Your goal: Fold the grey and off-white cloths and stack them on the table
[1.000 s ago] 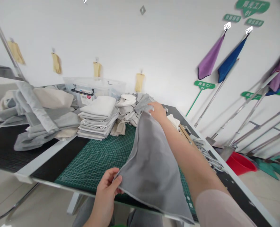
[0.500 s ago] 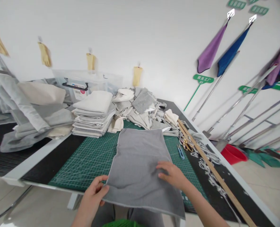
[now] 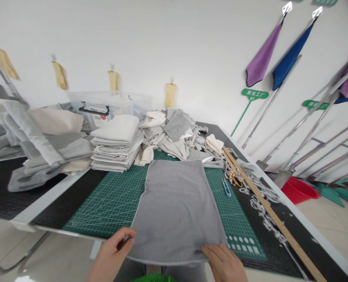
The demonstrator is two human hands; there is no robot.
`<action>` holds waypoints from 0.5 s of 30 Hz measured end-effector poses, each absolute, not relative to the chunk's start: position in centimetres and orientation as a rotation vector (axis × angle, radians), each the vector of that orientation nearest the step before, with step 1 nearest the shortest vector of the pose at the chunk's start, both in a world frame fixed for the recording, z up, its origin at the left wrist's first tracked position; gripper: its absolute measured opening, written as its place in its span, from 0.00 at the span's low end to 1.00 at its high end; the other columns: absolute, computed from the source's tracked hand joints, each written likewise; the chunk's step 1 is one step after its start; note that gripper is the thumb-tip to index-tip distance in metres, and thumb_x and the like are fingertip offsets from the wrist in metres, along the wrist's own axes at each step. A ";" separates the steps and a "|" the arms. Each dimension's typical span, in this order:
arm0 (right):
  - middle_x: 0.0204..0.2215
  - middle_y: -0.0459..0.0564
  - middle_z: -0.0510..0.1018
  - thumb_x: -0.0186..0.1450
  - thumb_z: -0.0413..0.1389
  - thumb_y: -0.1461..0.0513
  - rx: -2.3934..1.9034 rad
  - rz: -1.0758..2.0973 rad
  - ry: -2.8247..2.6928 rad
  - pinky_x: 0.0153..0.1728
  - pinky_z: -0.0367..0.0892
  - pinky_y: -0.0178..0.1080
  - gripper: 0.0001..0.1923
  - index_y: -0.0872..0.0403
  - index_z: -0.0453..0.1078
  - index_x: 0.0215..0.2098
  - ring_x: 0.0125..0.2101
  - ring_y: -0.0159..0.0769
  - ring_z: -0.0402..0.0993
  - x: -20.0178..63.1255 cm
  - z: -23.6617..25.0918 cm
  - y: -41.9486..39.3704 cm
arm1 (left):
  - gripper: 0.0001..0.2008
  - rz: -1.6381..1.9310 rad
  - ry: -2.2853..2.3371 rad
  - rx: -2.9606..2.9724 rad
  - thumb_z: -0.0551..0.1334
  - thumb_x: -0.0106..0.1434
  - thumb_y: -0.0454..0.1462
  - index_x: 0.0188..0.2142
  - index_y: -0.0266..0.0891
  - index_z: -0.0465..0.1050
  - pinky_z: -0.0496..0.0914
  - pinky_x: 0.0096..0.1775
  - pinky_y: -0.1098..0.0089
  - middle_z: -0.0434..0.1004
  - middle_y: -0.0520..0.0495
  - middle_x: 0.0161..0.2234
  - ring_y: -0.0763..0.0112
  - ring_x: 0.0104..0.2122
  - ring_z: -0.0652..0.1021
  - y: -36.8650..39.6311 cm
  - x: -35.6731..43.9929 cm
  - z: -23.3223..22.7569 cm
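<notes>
A grey cloth [image 3: 176,207] with a pale stitched edge lies spread over a green cutting mat [image 3: 112,196], its near end hanging past the table's front edge. My left hand [image 3: 113,250] pinches its near left edge between thumb and fingers. At the near right corner my right hand [image 3: 222,262] has its fingers bent over the cloth's edge, with the thumb hidden. Blue thread snips [image 3: 226,187] lie on the mat to the right of the cloth, and gold-handled scissors [image 3: 235,179] rest beside them.
Behind the cloth stand a folded cloth stack [image 3: 115,145] and a loose heap of cloths [image 3: 176,135]. More cloths [image 3: 50,149] pile up at left, near a clear plastic box [image 3: 103,103]. A wooden strip [image 3: 274,215] and white thread scraps [image 3: 263,217] run along the right side.
My right hand has moved from the middle of the cloth down to its near right corner and taken hold there. The cloth looks smoother. My left hand stays at the left edge.
</notes>
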State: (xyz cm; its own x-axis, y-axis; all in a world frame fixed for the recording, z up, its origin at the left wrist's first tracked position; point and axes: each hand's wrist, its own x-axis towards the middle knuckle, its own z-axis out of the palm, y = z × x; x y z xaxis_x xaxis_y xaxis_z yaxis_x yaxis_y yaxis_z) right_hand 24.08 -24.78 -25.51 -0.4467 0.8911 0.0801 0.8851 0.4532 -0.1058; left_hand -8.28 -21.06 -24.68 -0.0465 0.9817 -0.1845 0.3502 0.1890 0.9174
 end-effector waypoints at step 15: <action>0.28 0.41 0.74 0.58 0.46 0.56 -1.661 0.385 -2.416 0.27 0.58 0.30 0.10 0.44 0.68 0.33 0.29 0.30 0.69 21.6 -18.6 -19.0 | 0.09 0.610 1.796 1.765 0.52 0.52 0.43 0.30 0.45 0.67 0.60 0.28 0.77 0.70 0.55 0.27 0.73 0.26 0.70 -18.0 -9.8 -22.0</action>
